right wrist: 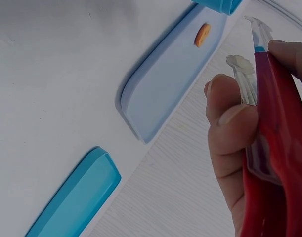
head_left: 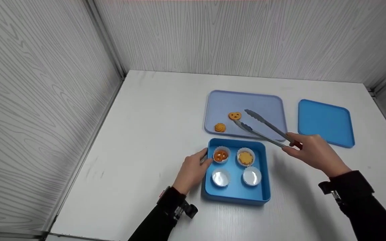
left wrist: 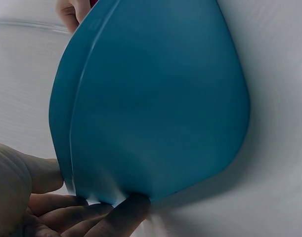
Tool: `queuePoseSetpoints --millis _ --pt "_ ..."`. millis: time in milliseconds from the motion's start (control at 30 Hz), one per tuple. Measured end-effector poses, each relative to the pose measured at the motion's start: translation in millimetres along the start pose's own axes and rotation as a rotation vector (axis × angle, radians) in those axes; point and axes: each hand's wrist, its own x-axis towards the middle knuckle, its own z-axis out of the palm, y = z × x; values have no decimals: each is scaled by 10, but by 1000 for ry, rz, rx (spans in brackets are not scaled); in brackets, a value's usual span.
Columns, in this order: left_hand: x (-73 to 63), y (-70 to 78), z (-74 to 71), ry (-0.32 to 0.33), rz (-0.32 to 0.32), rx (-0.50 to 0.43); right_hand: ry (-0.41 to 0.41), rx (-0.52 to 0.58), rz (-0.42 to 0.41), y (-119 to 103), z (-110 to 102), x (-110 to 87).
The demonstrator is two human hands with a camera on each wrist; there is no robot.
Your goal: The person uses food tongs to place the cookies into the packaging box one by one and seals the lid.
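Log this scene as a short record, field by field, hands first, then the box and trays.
left hand: grips the blue box at its left side
right hand: holds tongs, tips apart, near the round cookie
blue box: four paper cups, far two filled, near two seemingly empty
lavender tray: round cookie, swirled cookie
blue tray: right of the lavender tray

I'm looking forward-down over the table (head_left: 146, 134) on head, tight on the box (left wrist: 155, 94) at left wrist, right wrist close, sharing tongs (right wrist: 284, 118) with head.
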Motion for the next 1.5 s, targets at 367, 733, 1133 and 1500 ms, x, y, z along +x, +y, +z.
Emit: queuePoseSetpoints --millis 367,733,1133,1500 --pt "20 -18 -1 -6 -14 13 -41 -15 14 41 28 181" --pt "28 -13 2 -8 -32 13 -99 28 61 52 122 328" --pt "8 -13 7 7 10 -7 -116 30 63 69 242 446" --pt "-3 -3 0 5 7 -22 -79 -61 1 40 268 533"
